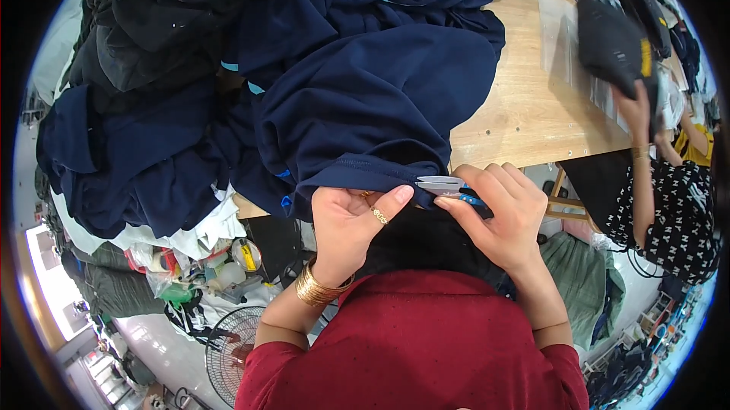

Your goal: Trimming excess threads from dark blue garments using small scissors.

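A navy blue garment (372,98) lies bunched on the table, its stitched, folded edge drawn toward me. My left hand (342,221), with a ring and gold bangles, pinches that edge between thumb and fingers. In my right hand (503,216) is a pair of thread snips (441,183) with metal blades and a blue handle. The blades point left and meet the fabric edge just beside my left thumb. Whether a thread lies between them is too small to tell. My right fingers partly cover the handle.
More navy garments (144,151) and a dark black pile (182,22) crowd the left and back of the wooden table (532,106). At right, a co-worker's hand (635,109) holds a black folded item (616,45). A fan (232,349) stands below left.
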A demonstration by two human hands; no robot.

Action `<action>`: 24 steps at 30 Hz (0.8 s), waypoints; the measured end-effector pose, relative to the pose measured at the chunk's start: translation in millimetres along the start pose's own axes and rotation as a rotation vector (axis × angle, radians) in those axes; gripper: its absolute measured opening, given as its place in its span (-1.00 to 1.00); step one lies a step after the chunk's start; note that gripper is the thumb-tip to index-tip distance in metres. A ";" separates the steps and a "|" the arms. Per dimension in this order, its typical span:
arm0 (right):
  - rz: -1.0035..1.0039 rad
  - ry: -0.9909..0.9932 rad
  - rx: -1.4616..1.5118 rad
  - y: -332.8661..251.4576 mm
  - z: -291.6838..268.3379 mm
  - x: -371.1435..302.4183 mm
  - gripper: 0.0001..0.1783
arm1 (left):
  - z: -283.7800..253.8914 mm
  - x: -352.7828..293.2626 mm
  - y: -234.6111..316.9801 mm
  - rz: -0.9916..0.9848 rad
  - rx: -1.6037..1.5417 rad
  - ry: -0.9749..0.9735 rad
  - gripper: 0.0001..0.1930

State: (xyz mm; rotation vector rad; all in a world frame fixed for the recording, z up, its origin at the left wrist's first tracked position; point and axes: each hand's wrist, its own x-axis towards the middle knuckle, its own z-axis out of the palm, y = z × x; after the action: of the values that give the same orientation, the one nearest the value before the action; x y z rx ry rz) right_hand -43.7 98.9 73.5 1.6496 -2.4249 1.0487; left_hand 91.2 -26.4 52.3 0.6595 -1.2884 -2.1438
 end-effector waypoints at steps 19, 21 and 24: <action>0.068 -0.006 0.080 3.6 1.4 -2.4 -0.72 | 0.7 -0.4 -1.1 -0.007 -0.037 0.000 -0.83; 0.061 0.006 0.099 2.0 0.8 -3.1 -0.71 | -0.6 -1.7 -0.1 -0.016 -0.037 0.003 -0.83; 0.062 -0.023 0.081 2.9 0.5 -4.1 -0.70 | 0.3 0.6 -1.1 -0.045 -0.045 0.003 -0.83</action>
State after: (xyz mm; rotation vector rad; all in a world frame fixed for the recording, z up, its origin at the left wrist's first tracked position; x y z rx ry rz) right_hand -44.2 102.5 70.1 1.6282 -2.4945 1.1584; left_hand 90.4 -26.2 51.4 0.6787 -1.2308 -2.2009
